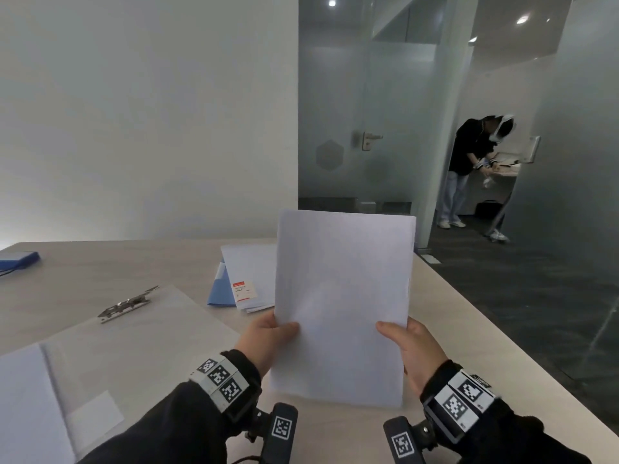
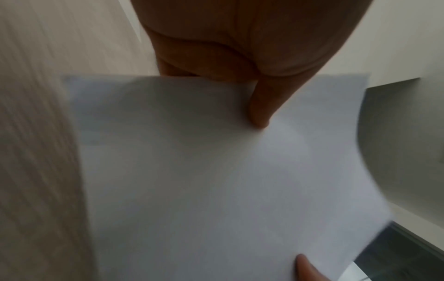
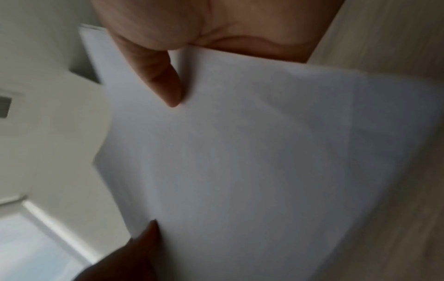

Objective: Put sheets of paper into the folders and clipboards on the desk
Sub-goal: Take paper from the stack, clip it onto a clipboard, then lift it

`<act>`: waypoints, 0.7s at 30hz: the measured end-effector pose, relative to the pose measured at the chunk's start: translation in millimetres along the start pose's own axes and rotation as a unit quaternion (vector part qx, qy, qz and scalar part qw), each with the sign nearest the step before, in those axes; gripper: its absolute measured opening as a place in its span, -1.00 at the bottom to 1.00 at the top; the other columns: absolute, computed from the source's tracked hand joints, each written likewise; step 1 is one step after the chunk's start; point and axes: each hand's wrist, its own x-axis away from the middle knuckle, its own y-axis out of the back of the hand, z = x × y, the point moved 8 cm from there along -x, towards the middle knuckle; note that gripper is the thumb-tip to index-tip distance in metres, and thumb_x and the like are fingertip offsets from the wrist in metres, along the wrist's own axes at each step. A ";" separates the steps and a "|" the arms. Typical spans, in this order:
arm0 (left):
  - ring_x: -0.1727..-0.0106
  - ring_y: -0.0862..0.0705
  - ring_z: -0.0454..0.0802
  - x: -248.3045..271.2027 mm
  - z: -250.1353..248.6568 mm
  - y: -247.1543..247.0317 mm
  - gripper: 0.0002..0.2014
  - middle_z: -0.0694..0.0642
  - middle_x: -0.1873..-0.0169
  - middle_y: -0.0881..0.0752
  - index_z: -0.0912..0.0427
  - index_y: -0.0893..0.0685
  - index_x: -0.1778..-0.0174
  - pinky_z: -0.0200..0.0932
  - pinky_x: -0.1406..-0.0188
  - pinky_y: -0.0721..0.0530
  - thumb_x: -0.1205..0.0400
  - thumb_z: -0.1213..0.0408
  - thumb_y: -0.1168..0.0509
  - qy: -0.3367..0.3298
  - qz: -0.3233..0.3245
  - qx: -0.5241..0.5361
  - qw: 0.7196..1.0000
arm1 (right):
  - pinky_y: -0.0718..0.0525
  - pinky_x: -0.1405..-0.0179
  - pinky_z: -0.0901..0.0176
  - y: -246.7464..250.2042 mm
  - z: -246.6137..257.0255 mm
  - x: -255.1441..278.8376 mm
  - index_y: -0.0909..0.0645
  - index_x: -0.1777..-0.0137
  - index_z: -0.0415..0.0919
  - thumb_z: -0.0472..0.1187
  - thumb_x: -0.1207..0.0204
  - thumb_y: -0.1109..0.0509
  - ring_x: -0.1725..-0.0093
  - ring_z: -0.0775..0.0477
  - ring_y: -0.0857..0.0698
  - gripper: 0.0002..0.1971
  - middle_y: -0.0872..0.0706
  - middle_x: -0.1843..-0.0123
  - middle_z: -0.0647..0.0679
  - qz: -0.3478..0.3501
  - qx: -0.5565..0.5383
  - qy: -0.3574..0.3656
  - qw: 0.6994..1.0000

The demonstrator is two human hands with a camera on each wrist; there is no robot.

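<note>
We hold a stack of white paper sheets upright above the desk, our left hand pinching its left edge and our right hand its right edge, each grip closed on the paper. A clear clipboard lies at left; a blue folder under loose sheets lies behind.

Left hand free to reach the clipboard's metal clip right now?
Probably not yet. The left hand pinches the paper stack together with the right hand. The clip lies uncovered on the desk to its left; nothing blocks the path once it lets go.
</note>
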 end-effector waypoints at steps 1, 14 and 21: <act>0.01 -0.76 0.24 1.1 1.9 7.9 -0.77 0.30 -0.08 -0.80 0.29 -0.70 -0.17 0.05 0.01 -0.73 -0.63 0.51 -0.26 0.018 -0.001 -0.009 1.000 | -0.71 -0.13 -0.09 -6.4 -1.1 -0.1 -0.76 -0.08 -0.23 -0.36 -0.58 -0.34 -0.08 -0.23 -0.81 -0.81 -0.86 -0.04 -0.19 0.014 0.031 0.002 0.999; -0.49 -0.50 0.22 38.4 -10.4 208.6 -0.58 0.28 -0.47 -0.53 0.36 -0.53 -0.45 -0.06 -0.33 -0.49 -0.67 0.31 -0.26 0.160 -0.220 -0.283 0.920 | -0.74 -0.11 -0.15 -104.0 -31.9 -14.9 -0.74 -0.09 -0.29 -0.38 -0.62 -0.30 -0.02 -0.27 -0.83 -0.81 -0.87 0.01 -0.20 0.086 0.072 -0.020 0.994; 0.14 -0.58 0.03 84.0 18.5 251.9 -0.75 0.17 -0.09 -0.77 0.24 -0.78 -0.03 -0.18 0.23 -0.40 -0.65 0.15 -0.28 0.206 -0.232 -0.185 0.932 | -0.74 -0.05 -0.15 -176.0 -43.4 -7.8 -0.74 -0.06 -0.33 -0.39 -0.61 -0.29 0.01 -0.33 -0.82 -0.81 -0.87 0.04 -0.26 0.153 0.071 -0.038 0.985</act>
